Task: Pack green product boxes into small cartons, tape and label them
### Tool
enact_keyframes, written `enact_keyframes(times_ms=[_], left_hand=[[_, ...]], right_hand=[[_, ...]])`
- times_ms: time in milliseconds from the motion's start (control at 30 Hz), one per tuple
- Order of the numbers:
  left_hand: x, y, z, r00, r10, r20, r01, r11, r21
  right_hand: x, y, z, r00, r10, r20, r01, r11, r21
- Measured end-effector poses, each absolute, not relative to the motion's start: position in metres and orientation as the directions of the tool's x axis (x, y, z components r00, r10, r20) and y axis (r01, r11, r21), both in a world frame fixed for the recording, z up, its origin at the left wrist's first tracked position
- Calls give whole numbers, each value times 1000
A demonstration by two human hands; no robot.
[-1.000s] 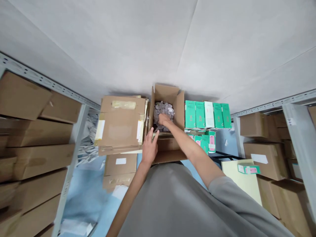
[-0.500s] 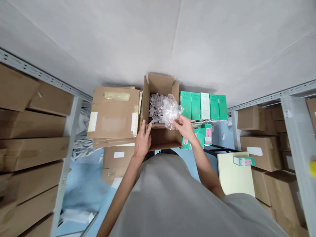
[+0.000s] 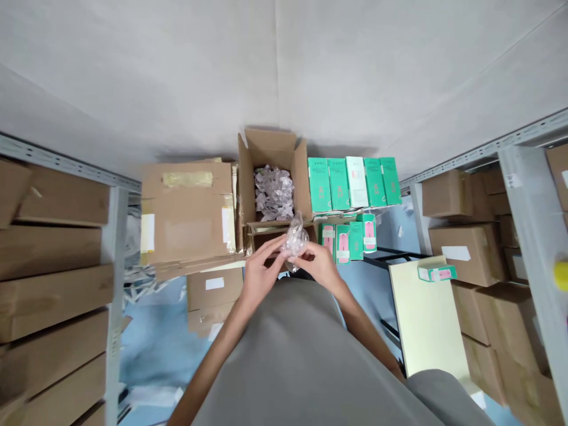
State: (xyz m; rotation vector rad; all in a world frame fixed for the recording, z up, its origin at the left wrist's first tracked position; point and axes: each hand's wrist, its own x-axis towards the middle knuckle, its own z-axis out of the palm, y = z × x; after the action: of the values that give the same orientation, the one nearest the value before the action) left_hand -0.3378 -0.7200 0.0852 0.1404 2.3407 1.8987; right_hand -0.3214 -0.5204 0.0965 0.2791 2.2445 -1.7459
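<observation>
A crumpled piece of clear bubble wrap (image 3: 296, 235) is pinched between my two hands, just in front of my body. My left hand (image 3: 262, 265) grips its left side, and my right hand (image 3: 318, 264) has hold of the right side. Just beyond them stands an open cardboard box (image 3: 270, 142), its flaps raised. Inside lies a heap of crumpled pale packing material (image 3: 274, 192). The bubble wrap hangs over the box's near flap, partly hiding it.
Flattened cardboard (image 3: 189, 201) is stacked left of the box. Green cartons (image 3: 338, 183) stand in a row to the right, with several pink-windowed ones (image 3: 342, 244) below. One green carton (image 3: 437, 273) rests on a cream board (image 3: 426, 319). Shelves of brown boxes (image 3: 53, 248) flank both sides.
My right hand has drawn the bubble wrap out of the box toward my body. My left hand has left the box's edge and taken hold of the wrap too. The view has shifted slightly.
</observation>
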Motion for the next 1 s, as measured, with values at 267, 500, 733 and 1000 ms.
enact_keyframes(times_ms=[267, 500, 733, 1000], left_hand=[[-359, -714, 87, -989, -24, -146, -147, 39, 988], [-363, -700, 95, -967, -225, -117, -117, -13, 993], [-363, -710, 93, -975, -186, -120, -122, 3, 992], [-367, -730, 104, -981, -98, -165, -164, -10, 986]], right_hand=[[-326, -509, 106, -947, 83, -311, 319, 119, -940], [-335, -514, 123, -963, 210, -171, 198, 117, -973], [-337, -510, 125, -958, 248, -144, 179, 125, -976], [-343, -497, 129, -980, 145, -136, 162, 186, -969]])
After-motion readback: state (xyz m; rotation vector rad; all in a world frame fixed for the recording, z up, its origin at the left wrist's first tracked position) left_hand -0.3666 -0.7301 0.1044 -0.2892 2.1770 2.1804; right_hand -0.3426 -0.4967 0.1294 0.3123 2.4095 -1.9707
